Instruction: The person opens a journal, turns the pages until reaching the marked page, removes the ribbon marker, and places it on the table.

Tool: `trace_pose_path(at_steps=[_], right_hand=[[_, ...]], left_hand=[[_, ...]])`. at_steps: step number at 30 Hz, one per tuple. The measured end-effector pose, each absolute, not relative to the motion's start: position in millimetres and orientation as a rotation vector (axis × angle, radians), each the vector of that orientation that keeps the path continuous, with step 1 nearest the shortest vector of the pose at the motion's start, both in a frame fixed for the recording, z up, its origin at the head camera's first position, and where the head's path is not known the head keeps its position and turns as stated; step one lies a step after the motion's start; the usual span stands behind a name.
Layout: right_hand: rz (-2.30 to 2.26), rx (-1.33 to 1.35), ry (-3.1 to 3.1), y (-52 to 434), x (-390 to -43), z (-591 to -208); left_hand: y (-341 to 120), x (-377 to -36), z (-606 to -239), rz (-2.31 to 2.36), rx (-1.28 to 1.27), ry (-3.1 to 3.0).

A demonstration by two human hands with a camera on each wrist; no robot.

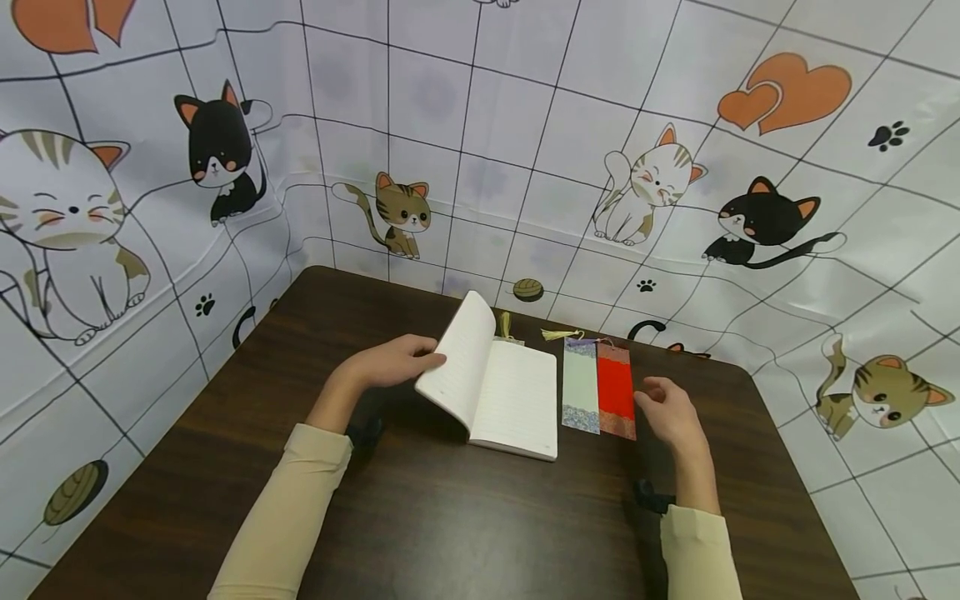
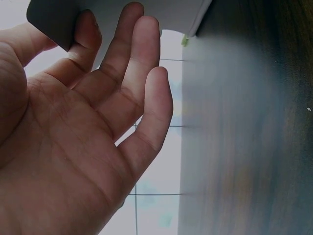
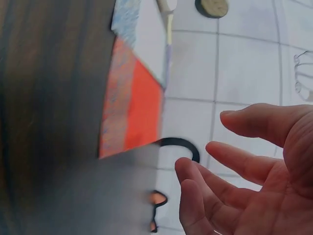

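Note:
An open lined notebook [image 1: 502,387] lies on the dark wooden table [image 1: 420,517]. My left hand [image 1: 408,360] holds its left half [image 2: 51,19] lifted at the edge, thumb on one side and nearly straight fingers [image 2: 142,44] on the other. Right of the notebook lie two bookmarks side by side, a pale one [image 1: 580,385] and a red one [image 1: 617,390], also seen as the red bookmark [image 3: 139,105] in the right wrist view. My right hand [image 1: 663,408] hovers just right of the red one, its fingers [image 3: 234,161] relaxed and holding nothing.
Yellow tassels [image 1: 558,334] trail from the bookmarks toward the table's far edge, and another tassel [image 1: 506,323] shows behind the notebook. A cat-print sheet [image 1: 525,150] walls the table on three sides. Bare tabletop lies in front of the notebook.

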State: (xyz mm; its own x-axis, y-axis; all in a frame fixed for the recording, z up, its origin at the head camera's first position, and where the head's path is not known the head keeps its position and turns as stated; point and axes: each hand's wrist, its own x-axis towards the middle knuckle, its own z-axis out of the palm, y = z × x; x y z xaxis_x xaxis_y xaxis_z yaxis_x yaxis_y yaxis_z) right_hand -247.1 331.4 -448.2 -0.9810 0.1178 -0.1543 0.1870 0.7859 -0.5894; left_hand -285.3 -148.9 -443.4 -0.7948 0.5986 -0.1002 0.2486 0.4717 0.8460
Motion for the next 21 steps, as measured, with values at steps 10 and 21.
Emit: trace_pose_path(at_steps=[10, 21], right_hand=[[-0.974, 0.043, 2.879, 282.3, -235.1, -423.2], [-0.97, -0.244, 2.867, 230.4, -232.0, -433.7]], left_hand=[[-149.3, -285.9, -446.7, 1.261, 0.715, 2.334], [-149.1, -283.7, -443.7, 1.272, 0.733, 2.343]])
